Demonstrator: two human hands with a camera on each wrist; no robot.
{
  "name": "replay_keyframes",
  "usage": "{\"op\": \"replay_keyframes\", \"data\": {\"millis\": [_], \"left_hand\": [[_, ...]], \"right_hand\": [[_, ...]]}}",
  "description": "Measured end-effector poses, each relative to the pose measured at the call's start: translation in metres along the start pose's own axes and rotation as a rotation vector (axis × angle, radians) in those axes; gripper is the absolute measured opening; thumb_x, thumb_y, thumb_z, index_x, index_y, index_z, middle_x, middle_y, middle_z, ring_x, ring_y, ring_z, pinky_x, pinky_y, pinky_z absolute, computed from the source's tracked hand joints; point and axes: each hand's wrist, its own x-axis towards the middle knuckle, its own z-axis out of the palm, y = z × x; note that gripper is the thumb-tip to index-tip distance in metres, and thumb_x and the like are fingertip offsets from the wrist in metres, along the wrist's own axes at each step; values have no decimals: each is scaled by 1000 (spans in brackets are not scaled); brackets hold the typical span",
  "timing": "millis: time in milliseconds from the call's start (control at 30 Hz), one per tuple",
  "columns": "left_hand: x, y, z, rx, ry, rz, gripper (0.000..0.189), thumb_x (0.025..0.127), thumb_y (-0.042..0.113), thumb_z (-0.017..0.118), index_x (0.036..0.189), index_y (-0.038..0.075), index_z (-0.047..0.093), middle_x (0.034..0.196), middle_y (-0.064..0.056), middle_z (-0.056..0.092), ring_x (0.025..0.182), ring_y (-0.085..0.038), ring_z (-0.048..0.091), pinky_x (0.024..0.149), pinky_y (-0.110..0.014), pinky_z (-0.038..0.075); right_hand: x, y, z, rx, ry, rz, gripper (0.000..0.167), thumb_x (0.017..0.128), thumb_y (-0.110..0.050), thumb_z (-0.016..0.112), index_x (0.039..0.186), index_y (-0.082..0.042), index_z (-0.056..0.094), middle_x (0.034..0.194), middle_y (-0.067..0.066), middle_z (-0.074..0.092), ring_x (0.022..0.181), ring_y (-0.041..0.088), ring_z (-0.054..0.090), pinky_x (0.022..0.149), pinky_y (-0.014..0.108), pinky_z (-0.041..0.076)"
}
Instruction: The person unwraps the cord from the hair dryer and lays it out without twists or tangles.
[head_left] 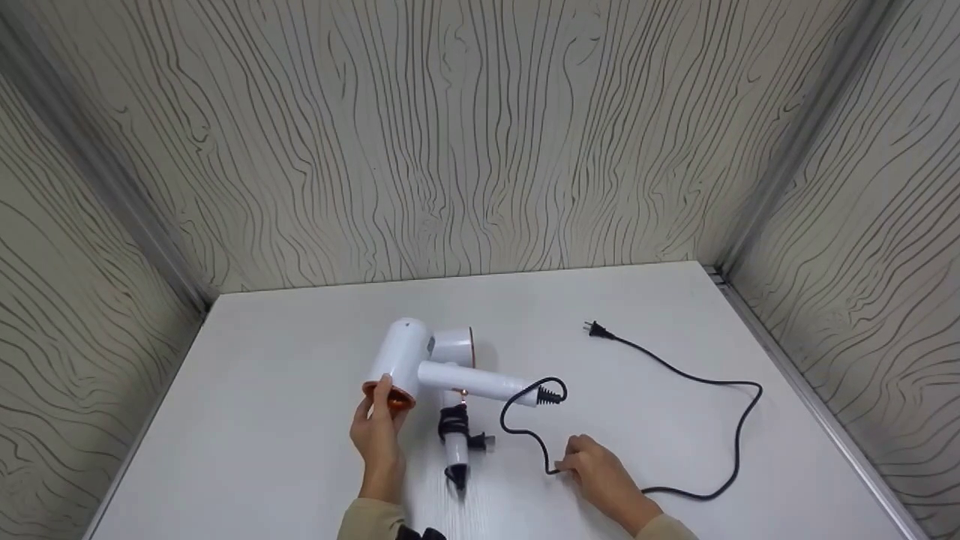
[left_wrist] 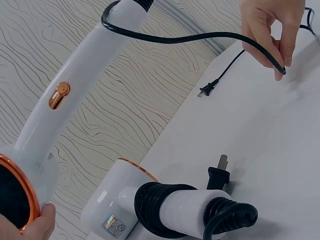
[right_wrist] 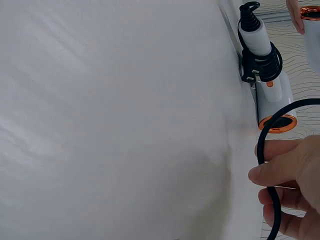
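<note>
A white hair dryer [head_left: 397, 352] with an orange-rimmed mouth is held up by my left hand [head_left: 379, 439], whose fingers and thumb grip the rim end. Its handle [left_wrist: 75, 80] points right and carries a copper-coloured switch [left_wrist: 60, 95]. From the handle's end runs a black power cord [head_left: 532, 433]. My right hand [head_left: 600, 476] pinches this cord between thumb and fingers, low over the table; the right wrist view shows the cord [right_wrist: 262, 145] passing across the fingers. Behind and below the raised dryer lies a second white hair dryer [head_left: 453, 345], partly covered in the head view.
The second dryer's cord [left_wrist: 155, 210] is wound round its handle, with its plug [left_wrist: 218, 177] sticking out. The rest of the loose cord curves over the white table [head_left: 285, 420] to a two-pin plug [head_left: 598, 330]. Wood-patterned panels [head_left: 450, 150] enclose the table's back and sides.
</note>
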Motion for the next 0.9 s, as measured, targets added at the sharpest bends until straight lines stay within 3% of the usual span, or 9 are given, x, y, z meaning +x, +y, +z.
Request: {"op": "replay_keyframes", "data": {"millis": [200, 433, 700, 900], "left_hand": [[0, 0, -1, 0, 5, -6, 70, 92, 40, 58, 138, -10, 39, 128, -18, 47, 84, -5, 61, 75, -15, 57], [-1, -1, -3, 52, 3, -19, 74, 92, 44, 57, 140, -8, 37, 137, -23, 44, 90, -8, 61, 83, -20, 58], [-1, -3, -4, 93, -8, -16, 77, 92, 47, 56, 143, -7, 35, 141, -24, 42, 101, -15, 61, 93, -27, 55], [-1, -4, -3, 58, 15, -16, 74, 91, 43, 58, 140, -9, 38, 132, -22, 46, 90, -8, 61, 82, -20, 58]], "right_hand": [[-1, -2, -1, -1, -36, 6, 14, 79, -3, 73, 88, -11, 78, 84, -2, 61, 77, 13, 59, 71, 26, 56], [0, -3, -3, -38, 34, -44, 7, 78, -10, 76, 84, -12, 78, 80, -2, 62, 72, 11, 59, 62, 23, 52], [0, -9, -10, -16, 28, -24, 6, 78, -11, 75, 84, -11, 75, 81, -2, 64, 74, 11, 61, 65, 24, 55], [2, -11, -14, 13, 66, -35, 5, 79, -8, 74, 83, -10, 74, 80, -3, 63, 74, 10, 62, 66, 24, 56]]}}
